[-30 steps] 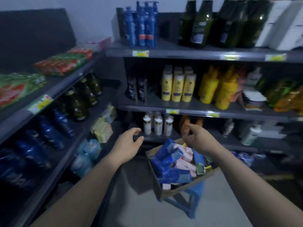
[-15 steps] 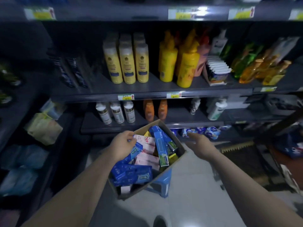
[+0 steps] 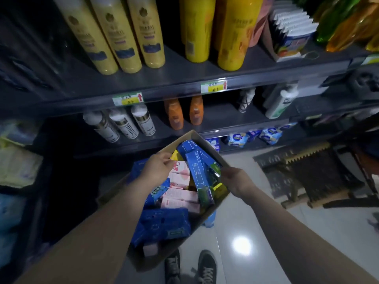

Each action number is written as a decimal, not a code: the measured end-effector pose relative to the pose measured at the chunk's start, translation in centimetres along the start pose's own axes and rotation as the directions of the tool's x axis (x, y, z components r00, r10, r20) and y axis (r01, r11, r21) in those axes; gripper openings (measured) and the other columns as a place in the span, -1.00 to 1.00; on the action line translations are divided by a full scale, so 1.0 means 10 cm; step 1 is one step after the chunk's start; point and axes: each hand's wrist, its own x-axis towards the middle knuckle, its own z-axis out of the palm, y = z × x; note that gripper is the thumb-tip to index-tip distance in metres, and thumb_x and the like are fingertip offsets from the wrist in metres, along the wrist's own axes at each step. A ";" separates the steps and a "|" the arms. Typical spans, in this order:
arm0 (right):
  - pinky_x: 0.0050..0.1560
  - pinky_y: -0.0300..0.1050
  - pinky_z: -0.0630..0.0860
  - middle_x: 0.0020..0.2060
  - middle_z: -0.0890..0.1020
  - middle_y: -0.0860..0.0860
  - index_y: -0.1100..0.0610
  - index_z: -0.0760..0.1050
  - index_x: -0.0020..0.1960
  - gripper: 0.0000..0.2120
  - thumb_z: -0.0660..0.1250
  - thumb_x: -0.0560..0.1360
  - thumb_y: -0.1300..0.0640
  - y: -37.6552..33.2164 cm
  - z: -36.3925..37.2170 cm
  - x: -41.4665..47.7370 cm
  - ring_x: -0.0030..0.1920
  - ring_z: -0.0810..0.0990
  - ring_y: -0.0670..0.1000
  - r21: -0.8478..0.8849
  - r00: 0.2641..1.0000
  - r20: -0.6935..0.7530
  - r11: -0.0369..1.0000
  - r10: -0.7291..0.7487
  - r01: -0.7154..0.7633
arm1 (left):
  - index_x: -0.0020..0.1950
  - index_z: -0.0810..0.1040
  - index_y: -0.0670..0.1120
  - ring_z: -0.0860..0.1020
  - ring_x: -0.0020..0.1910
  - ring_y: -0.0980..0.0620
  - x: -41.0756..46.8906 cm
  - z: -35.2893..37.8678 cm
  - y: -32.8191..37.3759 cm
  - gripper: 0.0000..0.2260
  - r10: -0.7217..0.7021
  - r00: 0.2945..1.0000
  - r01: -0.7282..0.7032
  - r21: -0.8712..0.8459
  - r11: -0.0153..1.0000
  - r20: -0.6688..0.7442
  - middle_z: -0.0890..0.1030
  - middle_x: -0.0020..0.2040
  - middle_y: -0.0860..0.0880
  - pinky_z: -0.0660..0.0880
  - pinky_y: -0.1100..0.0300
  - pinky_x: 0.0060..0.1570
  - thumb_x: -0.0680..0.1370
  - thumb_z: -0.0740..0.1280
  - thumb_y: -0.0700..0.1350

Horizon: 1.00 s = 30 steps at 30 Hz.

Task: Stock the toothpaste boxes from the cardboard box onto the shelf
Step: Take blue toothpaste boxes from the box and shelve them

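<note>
two hands in the cardboard box [image 3: 196, 138]; left hand [image 3: 158, 170] loosely curled on pink toothpaste boxes [image 3: 180, 173]; right hand [image 3: 235, 179] grip unclear; print unreadable

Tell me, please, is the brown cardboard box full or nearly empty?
Full: the brown cardboard box holds blue toothpaste boxes and pink toothpaste boxes piled to its rim.

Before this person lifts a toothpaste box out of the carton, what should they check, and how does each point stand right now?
1. Cardboard box open on top: ok.
2. Toothpaste boxes reachable, long blue box lying uppermost: ok.
3. Left hand over the pink boxes; firm grip: cannot tell.
4. Right hand at the carton's right rim; holding anything: cannot tell.
5. Free space on the shelf beside the orange bottles: ok.
</note>
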 end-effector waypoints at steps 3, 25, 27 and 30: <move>-0.16 -0.16 0.40 0.01 0.62 0.29 0.40 0.54 0.14 -0.74 0.35 0.49 0.28 0.06 0.24 0.26 -0.10 0.46 0.00 0.073 1.000 0.002 0.997 0.024 -0.024 | 0.35 0.46 -0.17 0.52 0.18 0.00 0.29 0.11 -0.11 -0.67 -0.015 0.999 0.015 -0.011 1.000 0.028 0.56 0.26 -0.10 0.37 0.25 0.09 0.58 0.30 -0.18; -0.14 -0.29 0.49 -0.06 0.57 0.06 0.13 0.53 0.09 -0.60 0.53 0.32 0.37 0.17 0.51 0.52 -0.15 0.56 -0.05 0.431 0.987 0.132 0.902 -0.092 0.027 | 0.31 0.44 -0.08 0.68 -0.11 -0.13 0.76 0.22 -0.18 -0.59 -0.171 0.952 0.251 -0.323 0.913 0.255 0.60 0.13 -0.18 0.62 0.04 -0.05 0.50 0.43 -0.05; -0.17 -0.26 0.52 -0.06 0.59 0.08 0.11 0.57 0.04 -0.70 0.54 0.34 0.26 0.13 0.45 0.45 -0.18 0.57 -0.03 0.519 0.993 0.095 0.855 -0.072 0.012 | 0.33 0.44 -0.13 0.65 -0.03 -0.19 0.71 0.17 -0.19 -0.64 -0.159 0.957 0.248 -0.400 0.882 0.243 0.59 0.15 -0.21 0.59 -0.02 0.03 0.55 0.37 -0.12; -0.03 -0.20 0.53 -0.10 0.67 0.01 0.08 0.63 -0.05 -0.82 0.44 0.45 -0.02 0.09 0.29 0.37 -0.11 0.61 -0.04 0.482 0.999 -0.030 0.876 0.016 0.000 | 0.28 0.46 -0.13 0.64 0.00 -0.17 0.65 0.07 -0.19 -0.74 -0.148 0.965 0.244 -0.542 0.805 0.215 0.61 0.11 -0.20 0.59 0.01 0.03 0.59 0.29 -0.20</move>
